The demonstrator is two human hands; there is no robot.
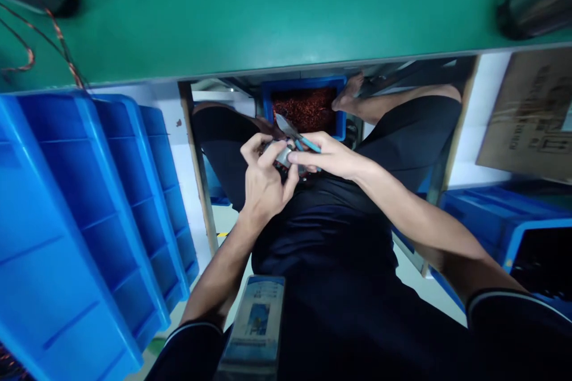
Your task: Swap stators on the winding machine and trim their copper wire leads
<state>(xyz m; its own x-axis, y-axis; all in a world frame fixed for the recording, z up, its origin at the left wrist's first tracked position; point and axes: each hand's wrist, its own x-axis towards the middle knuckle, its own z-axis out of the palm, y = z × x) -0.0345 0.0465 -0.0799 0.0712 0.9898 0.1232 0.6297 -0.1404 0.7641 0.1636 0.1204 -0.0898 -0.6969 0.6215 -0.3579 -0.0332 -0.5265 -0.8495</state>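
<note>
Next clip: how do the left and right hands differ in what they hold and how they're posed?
The left hand pinches a small grey part; the right hand holds blue-handled cutters. The left hand shows its back, curled upward; the right hand lies sideways, pointing toward the left hand. Both meet at the part, above a blue bin of reddish scrap.

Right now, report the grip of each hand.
Left hand: closed on a small grey metal part.
Right hand: closed on blue-handled metal cutters.
</note>
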